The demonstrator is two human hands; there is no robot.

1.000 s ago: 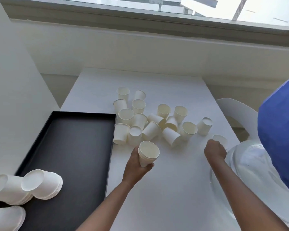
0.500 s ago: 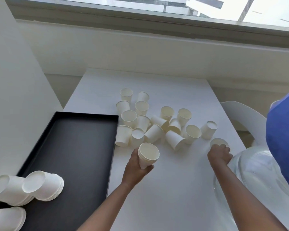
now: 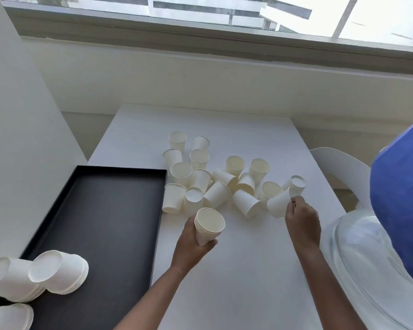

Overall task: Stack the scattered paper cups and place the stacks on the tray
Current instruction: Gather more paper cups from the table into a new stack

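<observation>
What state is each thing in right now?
left hand: grips held stack.
held stack: nested, mouth up.
right hand: pinches single cup at its rim.
single cup: tipped sideways.
scattered cups: unstacked, some upright, some tipped.
tray: finished stacks lying at near end.

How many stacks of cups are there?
4. Held stack in the left hand; three at the tray's near end: left stack, middle stack, corner stack. More may be hidden.

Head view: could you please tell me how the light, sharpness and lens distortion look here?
Head view: daylight from the window is blown out at top right; the scattered cups cast only soft shadows; the wide lens bows the sill and stretches the lower-left stacks.
</observation>
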